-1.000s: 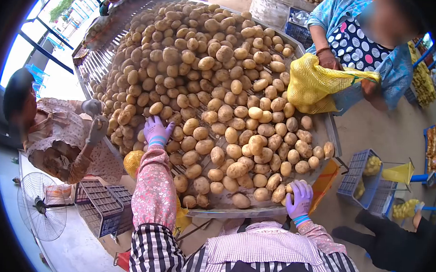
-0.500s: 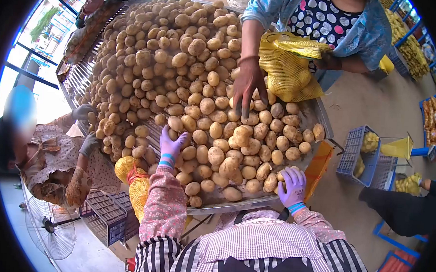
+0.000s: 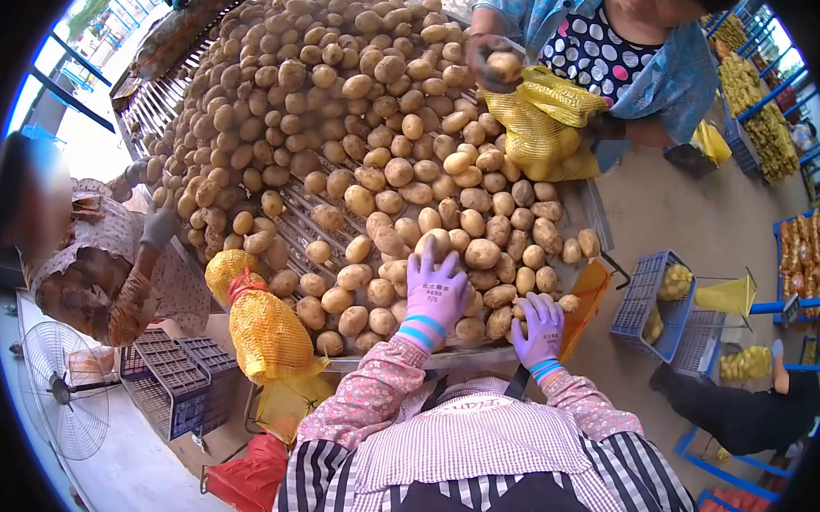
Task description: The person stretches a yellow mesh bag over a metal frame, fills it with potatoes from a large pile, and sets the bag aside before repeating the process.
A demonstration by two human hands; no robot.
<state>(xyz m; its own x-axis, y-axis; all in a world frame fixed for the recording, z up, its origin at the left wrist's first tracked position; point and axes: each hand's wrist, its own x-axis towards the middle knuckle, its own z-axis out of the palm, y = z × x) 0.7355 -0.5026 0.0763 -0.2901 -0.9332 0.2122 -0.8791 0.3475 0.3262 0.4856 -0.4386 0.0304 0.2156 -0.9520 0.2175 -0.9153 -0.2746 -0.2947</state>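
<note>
Loose potatoes [image 3: 399, 172] cover the metal sorting table [image 3: 288, 216] in front of me. My left hand [image 3: 436, 298], in a purple glove, lies over the potatoes near the front, fingers spread and fingertips against a potato [image 3: 436, 242]. To its right, my right hand [image 3: 539, 329], also purple-gloved, rests by the table's front corner. Its fingers are stretched out and touch potatoes there; its palm side is hidden. A tied yellow net bag [image 3: 272, 336] full of potatoes stands at the front edge, left of my left hand.
Opposite, a co-worker's gloved hand [image 3: 493, 63] holds a potato above a yellow net bag [image 3: 548, 125]. Another co-worker's hand [image 3: 160, 225] is at the table's left side. Blue crates [image 3: 653, 299] stand right, more crates [image 3: 171, 378] and a fan [image 3: 60, 389] left.
My left hand has moved right across the potatoes, closer to my right hand, which stays near the front corner. The co-worker opposite has lifted a potato from the heap to the net bag.
</note>
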